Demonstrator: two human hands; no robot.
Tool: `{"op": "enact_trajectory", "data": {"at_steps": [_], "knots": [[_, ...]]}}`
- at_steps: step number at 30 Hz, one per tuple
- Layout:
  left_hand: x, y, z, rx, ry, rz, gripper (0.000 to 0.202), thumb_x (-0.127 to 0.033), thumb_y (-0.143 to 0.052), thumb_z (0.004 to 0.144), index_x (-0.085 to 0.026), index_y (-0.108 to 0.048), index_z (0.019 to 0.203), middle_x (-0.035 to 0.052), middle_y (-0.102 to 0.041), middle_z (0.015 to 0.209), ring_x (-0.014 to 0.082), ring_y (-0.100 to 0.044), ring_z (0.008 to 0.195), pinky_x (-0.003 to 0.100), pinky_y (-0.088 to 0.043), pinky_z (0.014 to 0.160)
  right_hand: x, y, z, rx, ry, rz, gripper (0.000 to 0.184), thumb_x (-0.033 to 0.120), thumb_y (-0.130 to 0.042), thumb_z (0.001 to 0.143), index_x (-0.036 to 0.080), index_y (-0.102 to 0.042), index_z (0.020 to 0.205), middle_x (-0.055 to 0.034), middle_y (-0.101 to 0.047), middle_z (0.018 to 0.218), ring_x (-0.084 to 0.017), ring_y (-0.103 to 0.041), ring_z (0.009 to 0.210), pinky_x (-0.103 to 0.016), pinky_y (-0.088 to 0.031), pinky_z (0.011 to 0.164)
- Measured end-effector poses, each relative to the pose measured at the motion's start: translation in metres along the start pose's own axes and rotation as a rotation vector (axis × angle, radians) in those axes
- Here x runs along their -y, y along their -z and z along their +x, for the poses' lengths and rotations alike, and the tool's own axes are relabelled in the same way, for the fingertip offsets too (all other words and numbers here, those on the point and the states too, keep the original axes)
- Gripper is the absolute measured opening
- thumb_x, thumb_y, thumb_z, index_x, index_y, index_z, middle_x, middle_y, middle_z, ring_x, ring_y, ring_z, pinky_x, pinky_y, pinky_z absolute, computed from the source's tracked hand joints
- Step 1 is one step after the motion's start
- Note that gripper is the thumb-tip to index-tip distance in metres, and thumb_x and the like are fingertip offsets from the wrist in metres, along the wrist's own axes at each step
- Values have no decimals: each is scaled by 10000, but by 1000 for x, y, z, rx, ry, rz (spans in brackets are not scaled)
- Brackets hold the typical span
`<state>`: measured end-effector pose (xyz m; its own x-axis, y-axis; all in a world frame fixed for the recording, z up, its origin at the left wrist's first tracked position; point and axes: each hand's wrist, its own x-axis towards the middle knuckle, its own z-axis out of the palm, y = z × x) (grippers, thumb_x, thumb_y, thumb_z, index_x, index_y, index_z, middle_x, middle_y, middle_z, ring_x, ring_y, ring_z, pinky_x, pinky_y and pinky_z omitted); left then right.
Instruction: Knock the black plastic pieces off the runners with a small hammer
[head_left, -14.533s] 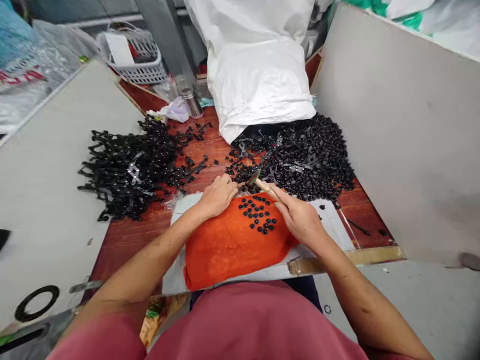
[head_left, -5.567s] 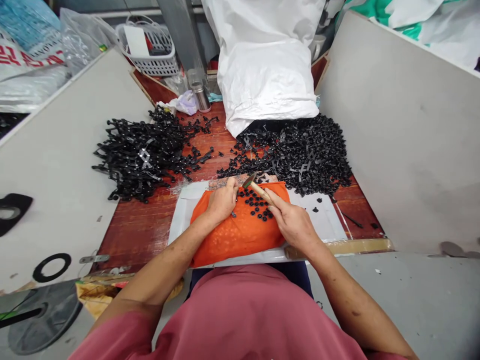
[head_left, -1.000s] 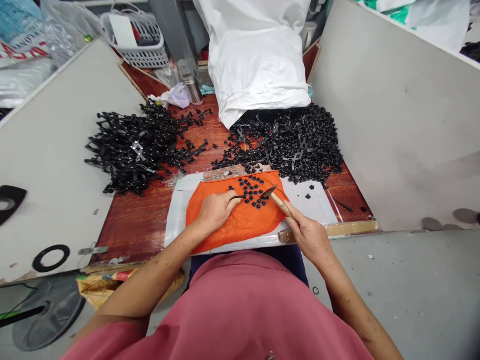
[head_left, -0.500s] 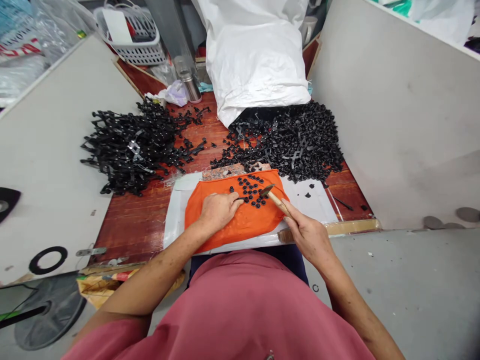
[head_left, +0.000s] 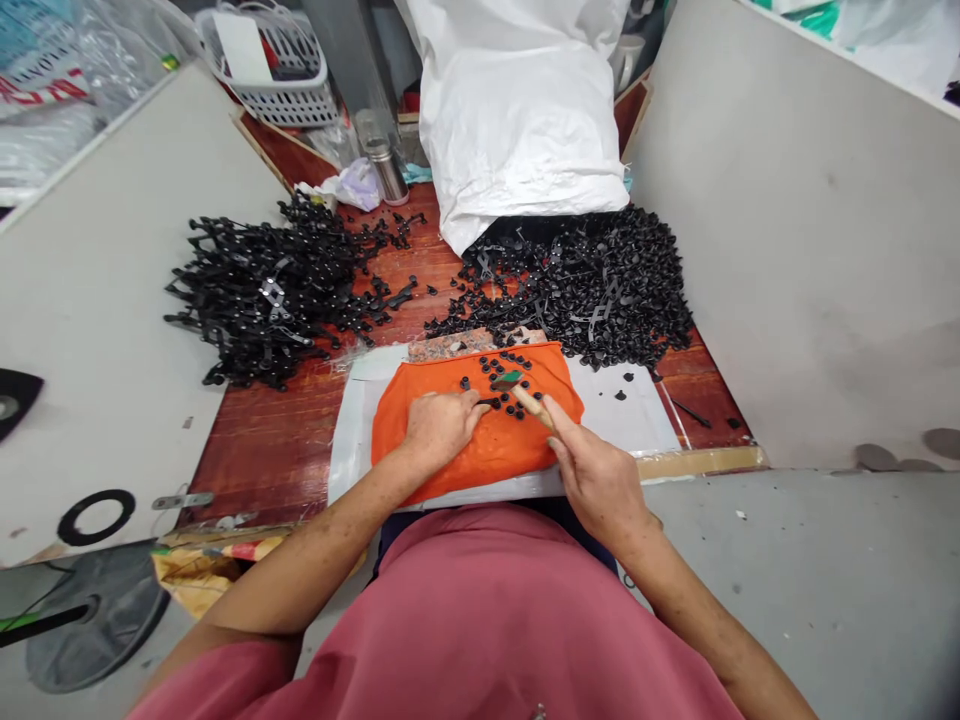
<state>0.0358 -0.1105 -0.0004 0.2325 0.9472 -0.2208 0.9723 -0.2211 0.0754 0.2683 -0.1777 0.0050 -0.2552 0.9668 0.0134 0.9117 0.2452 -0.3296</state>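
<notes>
In the head view, my right hand is closed around the wooden handle of a hammer. The hammer's head hovers over several small black round caps on an orange cloth. Just left of the head, my left hand pinches one end of a small black strip, whose other end lies among the caps. Part of that strip is hidden by my fingers. Under the cloth, a white sheet covers the table's front part.
A pile of black jointed strips lies at left. Behind the cloth, loose black caps are heaped below a white sack. Grey panels flank the red-brown table. A steel flask and a grey basket stand at the back.
My right hand has moved left with the hammer, bringing its head over the caps and closer to my left hand. The left hand stays nearly in place, gripping the strip.
</notes>
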Motion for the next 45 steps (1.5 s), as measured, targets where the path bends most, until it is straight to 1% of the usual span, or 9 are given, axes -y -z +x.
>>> {"op": "enact_trajectory", "data": {"at_steps": [4, 8, 13, 17, 21, 24, 29, 36, 45], "knots": [[0, -2, 1, -11, 1, 14, 433, -503, -394, 1046, -239, -733, 1101, 118, -798, 1009, 288, -740, 920, 344, -463, 747, 3, 5, 0, 76, 1, -65, 575, 235, -452, 1046, 293, -392, 1615, -51, -776, 916, -212, -738, 746, -288, -564, 685], [0, -5, 0, -29, -5, 10, 452, -511, -381, 1049, -226, -729, 1095, 126, -796, 1002, 296, -740, 922, 355, -455, 752, 1, 4, 0, -79, 35, 49, 570, 248, -377, 1078, 267, -323, 1646, -78, -774, 1049, -198, -736, 871, -288, -570, 815], [-3, -7, -4, -41, -9, 22, 441, -481, -380, 1055, -206, -725, 1048, 125, -792, 976, 294, -738, 892, 367, -441, 747, -1, 0, -1, 20, 21, -10, 540, 252, -402, 1070, 278, -409, 1609, -56, -770, 943, -203, -723, 765, -292, -575, 735], [-6, -8, -6, -60, 11, 47, 434, -481, -380, 1055, -211, -720, 1053, 122, -792, 961, 271, -735, 883, 354, -425, 746, -1, -1, -5, -109, 45, 51, 541, 285, -370, 1087, 268, -373, 1628, -86, -767, 1038, -199, -726, 828, -295, -574, 797], [-6, -9, -6, -63, 39, 67, 416, -460, -381, 1057, -210, -713, 1046, 124, -791, 962, 262, -734, 879, 353, -421, 750, -2, -12, -9, 18, 18, -17, 560, 223, -434, 1047, 268, -421, 1605, -65, -778, 928, -210, -733, 733, -299, -579, 717], [-5, -8, -7, -58, 33, 68, 402, -451, -391, 1054, -204, -708, 1060, 127, -790, 978, 275, -735, 885, 364, -426, 755, -4, -16, -11, 39, 9, 98, 568, 229, -443, 1045, 279, -403, 1609, -73, -797, 1065, -224, -759, 834, -315, -593, 758], [-2, -2, -13, -85, 65, -43, 396, -500, -411, 1037, -225, -696, 1017, 95, -789, 955, 275, -731, 880, 347, -419, 720, -13, -8, -17, -68, -26, 380, 516, 275, -428, 1065, 281, -453, 1579, -70, -730, 1333, -227, -747, 1072, -331, -588, 893], [7, -3, -14, -82, 48, -196, 373, -428, -359, 1065, -244, -670, 972, 52, -777, 946, 235, -716, 890, 314, -378, 675, -21, -15, -31, -46, -116, 389, 508, 270, -447, 1055, 245, -484, 1560, -83, -709, 1366, -244, -733, 1144, -344, -586, 924], [1, -11, -13, -113, 28, -138, 351, -430, -415, 1060, -242, -706, 1005, 57, -785, 971, 228, -705, 881, 318, -401, 739, -26, -19, -37, -27, -151, 429, 517, 276, -453, 1053, 299, -466, 1570, -48, -665, 1426, -250, -694, 1227, -384, -572, 1005]]}}
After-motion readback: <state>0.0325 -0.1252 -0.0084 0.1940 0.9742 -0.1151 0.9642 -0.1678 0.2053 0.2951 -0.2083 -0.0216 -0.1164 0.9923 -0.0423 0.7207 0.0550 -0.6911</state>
